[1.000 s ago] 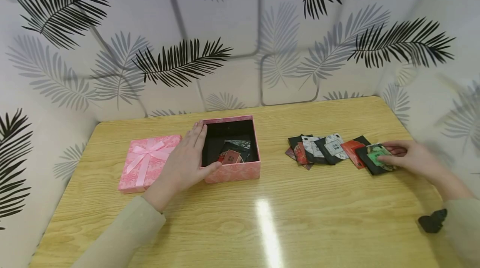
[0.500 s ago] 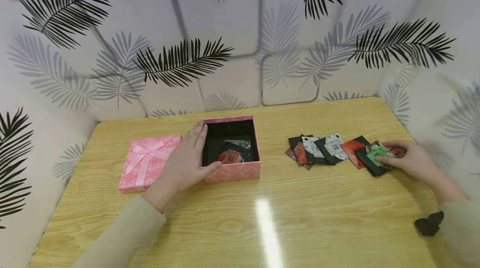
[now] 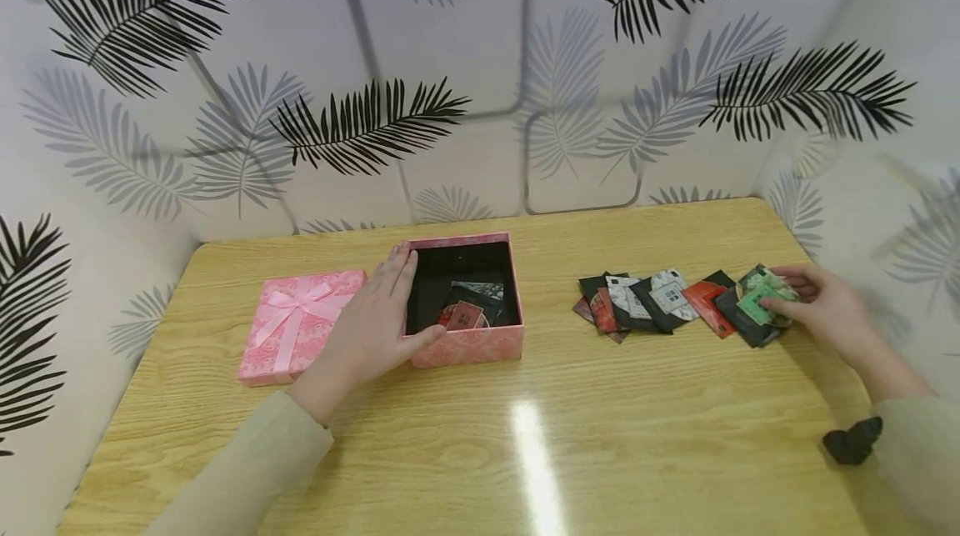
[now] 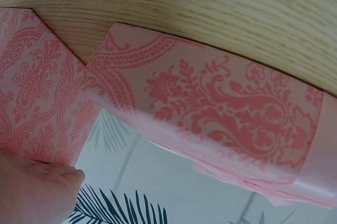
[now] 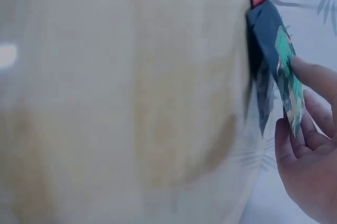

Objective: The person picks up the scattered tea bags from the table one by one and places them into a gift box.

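At the right, my right hand [image 3: 828,315] pinches a flat black-and-green packet [image 3: 757,303] between thumb and fingers. The right wrist view shows this packet [image 5: 287,77] tilted up off the table, a dark grey one right behind it. My left hand [image 3: 363,323] lies along the left rim of a pink patterned box [image 3: 468,348], fingers straight, thumb at the front edge. Inside the black-lined box are several packets [image 3: 467,315], one with a red label. In the left wrist view, the left hand [image 4: 37,190] touches the box's outer wall [image 4: 37,87].
Left of the box lies its pink lid [image 3: 262,332] with a ribbon bow. A row of overlapping packets [image 3: 652,300], black, white and red, spreads across the right side of the wooden table [image 3: 450,453]. A patterned wall [image 3: 480,152] closes off the back.
My right hand has raised the black-and-green packet slightly, away from me, uncovering more of the dark packet below. My left hand has stayed on the box.
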A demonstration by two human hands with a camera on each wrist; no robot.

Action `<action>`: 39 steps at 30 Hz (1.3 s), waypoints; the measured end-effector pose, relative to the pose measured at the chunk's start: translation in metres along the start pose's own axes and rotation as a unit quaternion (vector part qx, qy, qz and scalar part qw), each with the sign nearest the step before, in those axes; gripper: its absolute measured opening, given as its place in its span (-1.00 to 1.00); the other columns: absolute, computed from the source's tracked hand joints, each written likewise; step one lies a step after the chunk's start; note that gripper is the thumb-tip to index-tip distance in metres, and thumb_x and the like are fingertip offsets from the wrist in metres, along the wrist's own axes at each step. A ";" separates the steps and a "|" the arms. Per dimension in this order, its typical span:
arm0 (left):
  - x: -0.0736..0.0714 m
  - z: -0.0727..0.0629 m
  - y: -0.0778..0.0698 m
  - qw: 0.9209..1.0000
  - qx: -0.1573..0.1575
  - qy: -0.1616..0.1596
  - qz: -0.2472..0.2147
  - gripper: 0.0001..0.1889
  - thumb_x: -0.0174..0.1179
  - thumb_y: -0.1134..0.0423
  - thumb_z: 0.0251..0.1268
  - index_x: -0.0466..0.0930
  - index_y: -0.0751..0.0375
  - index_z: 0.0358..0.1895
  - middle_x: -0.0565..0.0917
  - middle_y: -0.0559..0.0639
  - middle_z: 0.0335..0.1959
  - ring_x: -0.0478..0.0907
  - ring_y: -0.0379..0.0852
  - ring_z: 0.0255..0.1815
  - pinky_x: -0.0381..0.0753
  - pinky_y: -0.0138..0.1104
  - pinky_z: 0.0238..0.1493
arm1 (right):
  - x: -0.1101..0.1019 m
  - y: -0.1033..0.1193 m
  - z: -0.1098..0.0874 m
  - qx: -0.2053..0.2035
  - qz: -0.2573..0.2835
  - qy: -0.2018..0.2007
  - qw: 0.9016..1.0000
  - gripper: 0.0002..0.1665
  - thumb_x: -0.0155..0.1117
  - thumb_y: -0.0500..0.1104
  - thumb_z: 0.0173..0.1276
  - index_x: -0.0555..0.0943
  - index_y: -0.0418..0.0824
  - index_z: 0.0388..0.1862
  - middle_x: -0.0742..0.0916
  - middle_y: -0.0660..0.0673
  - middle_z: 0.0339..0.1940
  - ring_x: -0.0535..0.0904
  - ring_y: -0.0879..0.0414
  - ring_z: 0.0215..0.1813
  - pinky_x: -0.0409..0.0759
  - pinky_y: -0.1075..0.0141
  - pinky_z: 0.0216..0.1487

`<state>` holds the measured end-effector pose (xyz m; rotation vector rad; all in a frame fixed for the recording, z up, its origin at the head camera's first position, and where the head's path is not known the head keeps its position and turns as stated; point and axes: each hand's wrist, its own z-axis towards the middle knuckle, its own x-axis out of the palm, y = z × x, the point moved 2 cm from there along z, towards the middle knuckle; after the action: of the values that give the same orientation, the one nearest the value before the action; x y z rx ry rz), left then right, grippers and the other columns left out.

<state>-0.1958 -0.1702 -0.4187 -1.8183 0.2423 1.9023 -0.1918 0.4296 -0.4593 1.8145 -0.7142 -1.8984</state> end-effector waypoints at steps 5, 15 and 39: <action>0.001 -0.001 0.000 1.000 -0.004 -0.001 -0.001 0.16 0.12 -0.42 0.41 -0.11 0.36 0.73 -0.04 0.24 0.78 -0.05 0.21 0.80 0.11 0.12 0.74 | -0.008 0.011 0.004 -0.020 0.044 -0.024 0.999 -0.48 0.41 -0.13 0.52 0.57 -0.45 0.28 0.51 0.69 -0.29 0.42 0.72 -0.26 0.46 0.68 -0.28; 0.000 -0.003 0.000 1.000 -0.007 -0.002 -0.001 0.16 0.13 -0.43 0.40 -0.08 0.37 0.73 -0.04 0.24 0.78 -0.05 0.20 0.80 0.10 0.11 0.74 | -0.020 0.045 0.019 -0.021 0.047 0.003 0.999 -0.52 0.33 -0.05 0.58 0.61 -0.40 0.24 0.60 0.64 -0.35 0.56 0.62 -0.31 0.59 0.54 -0.33; 0.001 0.000 0.002 1.000 0.000 -0.002 0.006 0.16 0.12 -0.43 0.42 -0.11 0.36 0.73 -0.05 0.24 0.79 -0.04 0.20 0.80 0.10 0.10 0.75 | 0.010 0.173 0.062 -0.083 0.076 0.009 0.994 -0.53 0.35 0.03 0.57 0.73 -0.31 0.20 0.72 0.46 -0.25 0.57 0.50 -0.27 0.56 0.54 -0.26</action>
<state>-0.1967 -0.1716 -0.4197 -1.8176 0.2522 1.9134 -0.2631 0.2932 -0.3579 1.6272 -0.6477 -1.7843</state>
